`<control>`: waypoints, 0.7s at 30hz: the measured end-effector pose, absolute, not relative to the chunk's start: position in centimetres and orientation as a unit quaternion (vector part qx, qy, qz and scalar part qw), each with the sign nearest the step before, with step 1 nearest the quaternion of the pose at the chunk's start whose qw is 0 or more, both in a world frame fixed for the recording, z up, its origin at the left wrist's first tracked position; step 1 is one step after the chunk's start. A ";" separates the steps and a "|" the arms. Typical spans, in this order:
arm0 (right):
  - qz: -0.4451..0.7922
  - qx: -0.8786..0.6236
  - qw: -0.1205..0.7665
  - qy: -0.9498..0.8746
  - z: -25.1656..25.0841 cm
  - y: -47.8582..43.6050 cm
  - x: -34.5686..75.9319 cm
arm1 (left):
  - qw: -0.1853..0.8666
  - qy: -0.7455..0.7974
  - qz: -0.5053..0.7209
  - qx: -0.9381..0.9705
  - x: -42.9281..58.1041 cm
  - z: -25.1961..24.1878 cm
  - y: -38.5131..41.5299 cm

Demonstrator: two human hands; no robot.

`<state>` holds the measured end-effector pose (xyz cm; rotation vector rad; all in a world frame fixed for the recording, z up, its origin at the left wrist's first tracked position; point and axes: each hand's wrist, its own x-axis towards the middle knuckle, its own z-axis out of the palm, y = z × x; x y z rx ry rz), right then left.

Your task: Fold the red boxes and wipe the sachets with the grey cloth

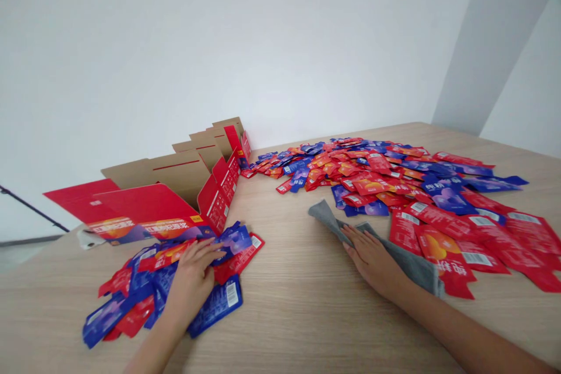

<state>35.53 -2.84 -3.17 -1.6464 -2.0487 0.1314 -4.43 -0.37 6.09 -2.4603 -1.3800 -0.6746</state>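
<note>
My left hand lies over a loose heap of small red and blue printed packets at the front left. Its fingers stretch across the top ones, by a blue packet; its underside is hidden. On a folded grey cloth rests my right hand, fingers stretched out and slightly apart. One end of the cloth sticks up left of the fingers. Close to the cloth's right side lie red packets from a much larger spread of packets.
Several open red cardboard boxes, brown inside, stand in a row along the left of the wooden table. A white object sits beside the nearest box. A white wall rises behind the table.
</note>
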 end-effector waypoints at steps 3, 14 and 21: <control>0.064 -0.601 0.268 -0.750 -2.9 -2.7 35.3 | 0.092 -0.483 -0.220 -0.842 -2.0 5.3 0.3; 0.105 -0.613 0.265 -0.737 -1.5 -3.1 34.9 | -0.041 -0.622 -0.123 -0.772 13.8 1.9 16.9; 0.128 -0.627 0.288 -0.713 -0.6 -2.9 34.9 | -0.086 -0.662 -0.184 -0.721 16.5 1.8 20.7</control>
